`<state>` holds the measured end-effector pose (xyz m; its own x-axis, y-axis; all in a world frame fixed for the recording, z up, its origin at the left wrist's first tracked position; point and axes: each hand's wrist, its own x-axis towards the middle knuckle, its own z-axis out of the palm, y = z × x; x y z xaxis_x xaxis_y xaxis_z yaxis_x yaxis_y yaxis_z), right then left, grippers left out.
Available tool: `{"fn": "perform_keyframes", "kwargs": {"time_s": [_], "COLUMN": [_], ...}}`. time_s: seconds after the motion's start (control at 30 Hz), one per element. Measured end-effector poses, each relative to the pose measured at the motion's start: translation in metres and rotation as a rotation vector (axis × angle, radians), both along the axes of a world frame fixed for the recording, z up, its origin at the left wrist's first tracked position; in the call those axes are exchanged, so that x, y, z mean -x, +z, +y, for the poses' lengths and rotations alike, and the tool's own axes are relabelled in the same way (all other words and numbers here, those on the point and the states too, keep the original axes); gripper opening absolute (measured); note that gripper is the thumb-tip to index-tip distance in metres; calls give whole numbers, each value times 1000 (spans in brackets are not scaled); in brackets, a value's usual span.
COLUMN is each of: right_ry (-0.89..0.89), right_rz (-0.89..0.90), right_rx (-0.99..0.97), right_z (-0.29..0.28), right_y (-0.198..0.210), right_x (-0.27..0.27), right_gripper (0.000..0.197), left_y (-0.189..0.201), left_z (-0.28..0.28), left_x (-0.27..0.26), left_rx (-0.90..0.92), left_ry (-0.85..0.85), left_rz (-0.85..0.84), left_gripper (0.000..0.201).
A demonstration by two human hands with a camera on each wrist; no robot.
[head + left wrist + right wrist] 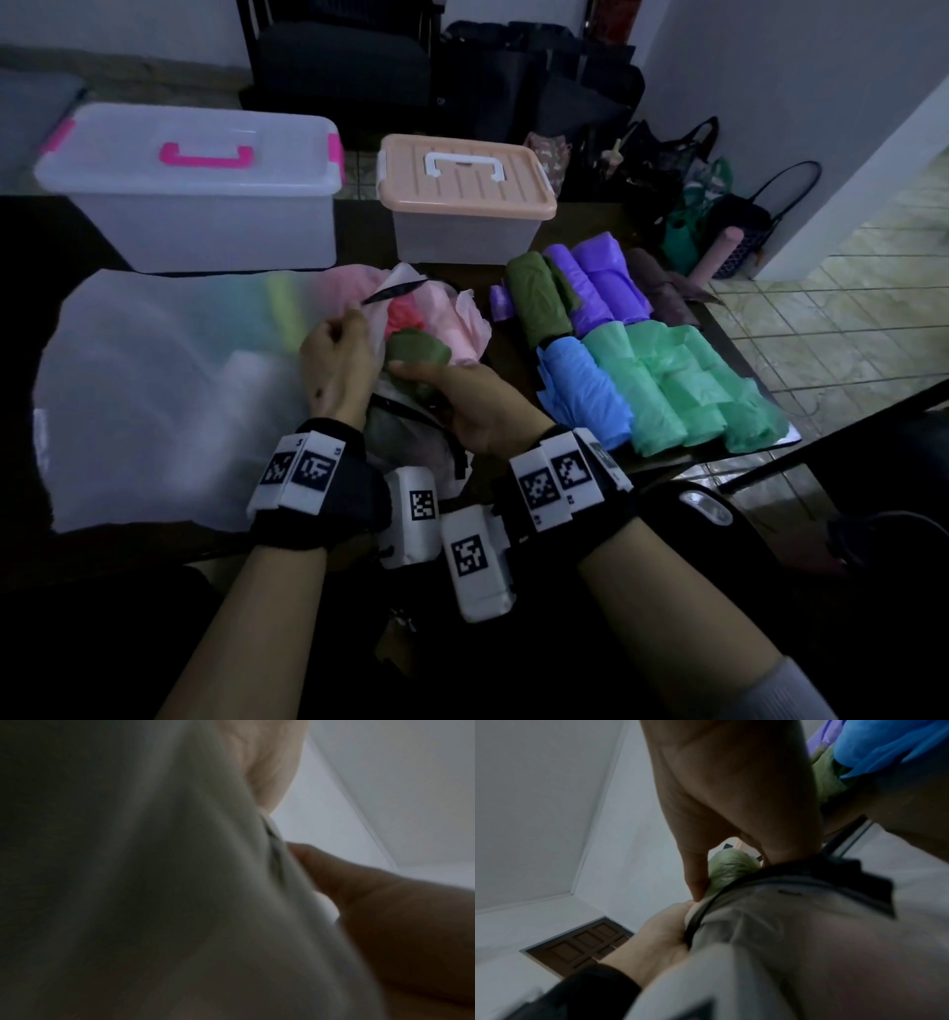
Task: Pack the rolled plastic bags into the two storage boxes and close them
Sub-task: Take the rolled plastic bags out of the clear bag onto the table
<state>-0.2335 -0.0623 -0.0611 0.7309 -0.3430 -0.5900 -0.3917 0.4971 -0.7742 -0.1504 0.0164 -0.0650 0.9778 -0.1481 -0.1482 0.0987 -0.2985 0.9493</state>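
No legible text, brand, number or label in any view. The only printed marks are black-and-white square fiducial patterns on the white blocks of the left wrist band (300, 470) and the right wrist band (557, 480), plus two more on the white camera housings (464, 555) under the wrists; these are coded patterns, not readable characters. A small dark mark on the translucent zip bag (789, 893) in the right wrist view is too blurred to read.

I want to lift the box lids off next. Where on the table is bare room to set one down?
Little room. A dark strip between the big white bag and rolled bags is taken by both hands. A narrow gap separates the pink-handled box from the peach-lidded box. The right side is crowded.
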Motion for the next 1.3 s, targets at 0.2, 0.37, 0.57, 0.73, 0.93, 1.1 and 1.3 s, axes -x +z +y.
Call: {"fn": "perform_keyframes", "kwargs": {"time_s": [0.2, 0.37, 0.57, 0.73, 0.93, 1.1, 1.3], "right_ry": [-160, -297, -343, -420, -470, -523, -191], "right_rz": [-77, -123, -223, -261, -198, 176, 444], "right_rx": [58, 82, 120, -21, -90, 711, 1115], "right_z": [-14, -34, -50, -68, -123, -175, -196], "right_y": [-6, -1, 7, 12, 48, 54, 38], "right_x": [9, 7, 12, 10, 7, -15, -42], "right_gripper": [25, 33, 24, 35, 41, 61, 61], "left_y": [-2, -9, -13, -8, 1, -11, -17], "left_z": [-10, -14, -17, -17, -23, -24, -23], "left_x": [-3, -3, 0, -6, -20, -28, -30], "left_rx": [103, 121, 131, 114, 44, 18, 48], "left_ry": [31, 55, 59, 51, 86, 102, 100], "left_rz": [64, 97, 75, 17, -100, -53, -21], "left_gripper": [41, 39, 37, 39, 40, 41, 42]}}
